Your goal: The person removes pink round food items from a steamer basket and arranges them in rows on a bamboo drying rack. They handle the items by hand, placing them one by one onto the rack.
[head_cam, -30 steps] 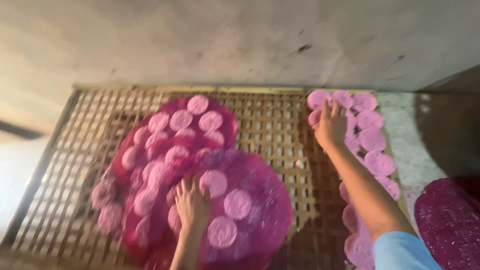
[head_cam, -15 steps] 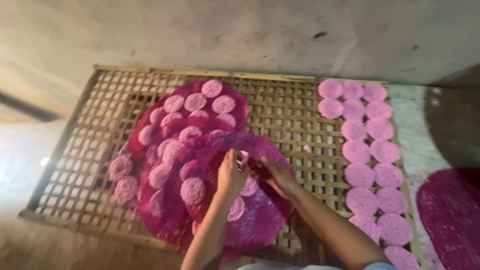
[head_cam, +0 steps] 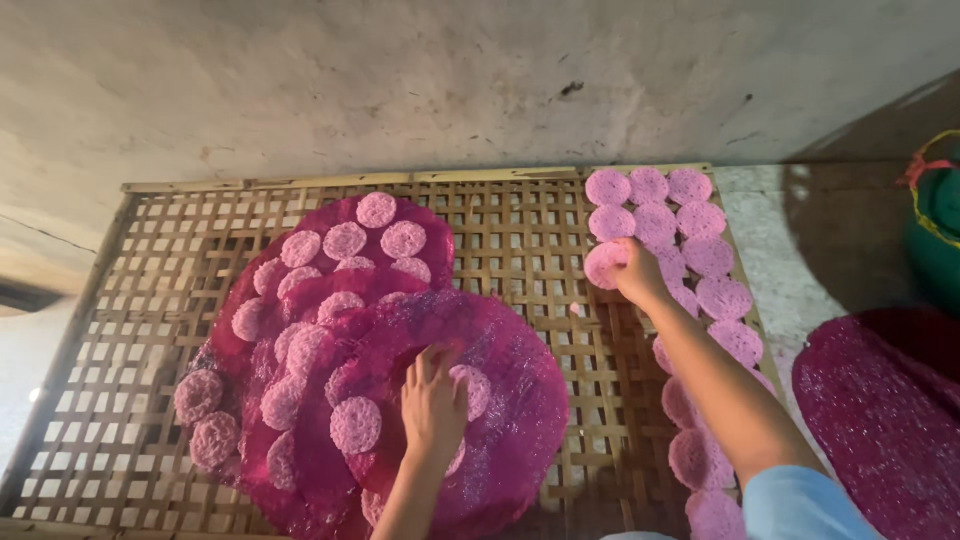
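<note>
Two hands at work over a woven bamboo rack [head_cam: 150, 300], seen from the head view. Nearest: left hand [head_cam: 432, 402] lies flat, fingers spread, palm down on the top magenta mesh sheet [head_cam: 520, 400], covering part of a pink disc [head_cam: 474, 388]; pressing, not gripping. More pale pink discs sit on that sheet, one just left of the hand at [head_cam: 355, 425]. Under it, overlapping magenta sheets [head_cam: 300, 490] fan out left and far, each carrying discs; far cluster around [head_cam: 376, 210].

Right forearm, blue sleeve [head_cam: 800, 505] at the near right edge, crosses over a column of discs [head_cam: 700, 460] laid straight on the rack's right side. Right hand [head_cam: 640, 272] is further out, fingers curled around the edge of a single pink disc [head_cam: 606, 265], which sits at the left edge of that column, touching the lattice. Cannot tell if it's lifted or down.

Beyond the hand: three rows of discs up to the rack's far rim, e.g. [head_cam: 648, 185].

Right of the rack, near: another dark magenta sheet [head_cam: 890, 420] on the floor. Far right: green container [head_cam: 940, 225], partly cut off. Far: bare concrete wall [head_cam: 450, 80].
</note>
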